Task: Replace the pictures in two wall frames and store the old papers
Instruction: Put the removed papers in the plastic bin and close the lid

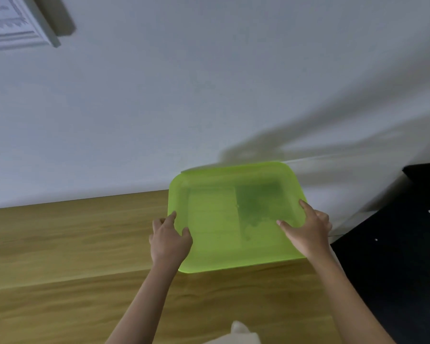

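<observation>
At the left edge of a green lid [216,234], the left hand [169,240] grips the rim: its thumb lies on top of the plastic and its fingers curl round the side. Opposite it, the right hand [308,232] holds the right edge, with thumb and forefinger spread flat on the top surface and the other fingers wrapped behind the rim. Both bare forearms reach up from the bottom of the view.

Between the hands, the lid is translucent lime green, with rounded corners and a raised border. Through it shows a blurred sheet with a pale left half and a darker green-grey patch on the right; whether these are the old papers inside a box cannot be told. What lies beneath the lid is otherwise hidden.

It sits on a wooden table [60,244] near the far edge, close to the white wall [209,83], which carries the hands' shadow above the lid. Just right of the table stands a black object [395,256] with small white dots. A white wall frame [13,23] hangs at the upper left, blurred. A pale, indistinct shape [241,331] shows at the bottom edge.
</observation>
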